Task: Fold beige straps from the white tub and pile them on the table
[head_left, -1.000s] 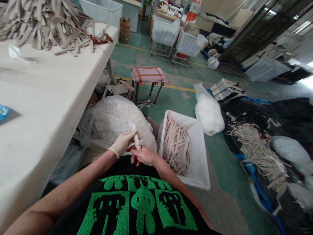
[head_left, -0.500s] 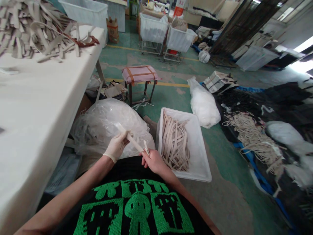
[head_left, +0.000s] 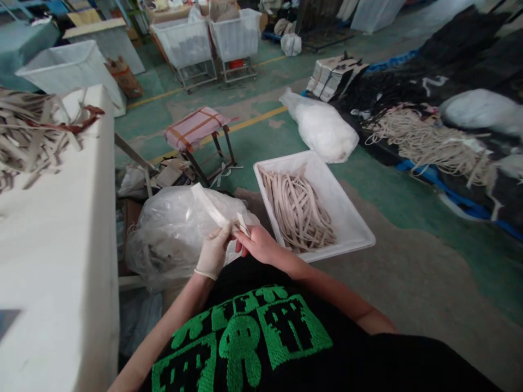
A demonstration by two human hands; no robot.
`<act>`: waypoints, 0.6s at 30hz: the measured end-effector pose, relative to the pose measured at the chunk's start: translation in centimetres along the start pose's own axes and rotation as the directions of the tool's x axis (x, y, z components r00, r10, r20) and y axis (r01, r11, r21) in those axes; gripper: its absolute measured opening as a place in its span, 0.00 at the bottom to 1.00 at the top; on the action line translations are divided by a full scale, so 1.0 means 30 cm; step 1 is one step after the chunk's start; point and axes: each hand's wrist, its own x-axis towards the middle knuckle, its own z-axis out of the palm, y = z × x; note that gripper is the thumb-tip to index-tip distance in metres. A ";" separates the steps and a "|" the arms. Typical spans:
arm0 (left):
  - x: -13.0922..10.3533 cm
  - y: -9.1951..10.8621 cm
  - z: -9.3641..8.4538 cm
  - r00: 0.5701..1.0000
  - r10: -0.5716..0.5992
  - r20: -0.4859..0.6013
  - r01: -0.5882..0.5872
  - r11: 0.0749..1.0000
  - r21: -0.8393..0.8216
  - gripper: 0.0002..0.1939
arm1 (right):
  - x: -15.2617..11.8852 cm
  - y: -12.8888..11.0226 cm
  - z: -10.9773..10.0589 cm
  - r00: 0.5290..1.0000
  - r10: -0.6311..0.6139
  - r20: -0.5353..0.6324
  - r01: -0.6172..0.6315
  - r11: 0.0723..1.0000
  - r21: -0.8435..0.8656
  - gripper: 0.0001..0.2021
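My left hand [head_left: 214, 251], in a pale glove, is closed on a whitish flat strip [head_left: 210, 206] whose free end points up and away to the left. Bare and pressed close beside it, my right hand [head_left: 257, 242] grips the strip's other end, where a short tip sticks up past the fingers. What lies between the fingertips is partly hidden. Behind the hands bulges a clear plastic bag [head_left: 167, 226]. To the right is a white plastic bin [head_left: 349, 223] with a heap of long beige strips [head_left: 300, 209] in it.
A white-topped table [head_left: 53, 272] at the left bears a pile of strips [head_left: 28, 136]. A pink-padded stool [head_left: 196, 128] stands ahead. Beyond the bin lies a stuffed white bag [head_left: 322, 128]; more cords [head_left: 429, 141] lie on the right. Wheeled bins [head_left: 183, 43] stand farther back.
The view has turned to the right. My left hand has slid along the strip to meet my right hand, so more of the strip's far end now extends past it.
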 end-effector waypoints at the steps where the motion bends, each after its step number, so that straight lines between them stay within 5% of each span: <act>1: 0.015 0.030 0.010 0.999 0.046 0.005 -0.046 0.999 0.009 0.19 | 0.004 -0.004 -0.009 0.999 -0.028 -0.022 0.028 1.000 -0.005 0.19; 7: 0.104 0.232 0.036 0.936 0.352 -0.008 -0.352 0.936 0.016 0.18 | -0.013 -0.016 -0.027 0.997 -0.001 -0.079 -0.002 0.999 -0.038 0.12; 12: 0.132 0.130 0.041 0.984 0.178 0.032 -0.179 0.983 0.033 0.17 | 0.044 -0.050 -0.015 0.997 0.027 -0.066 -0.029 0.999 -0.037 0.13; 18: 0.209 0.052 -0.067 0.991 -0.067 -0.119 0.046 0.983 -0.176 0.08 | 0.042 -0.015 -0.006 0.993 0.113 0.033 -0.107 0.986 -0.129 0.15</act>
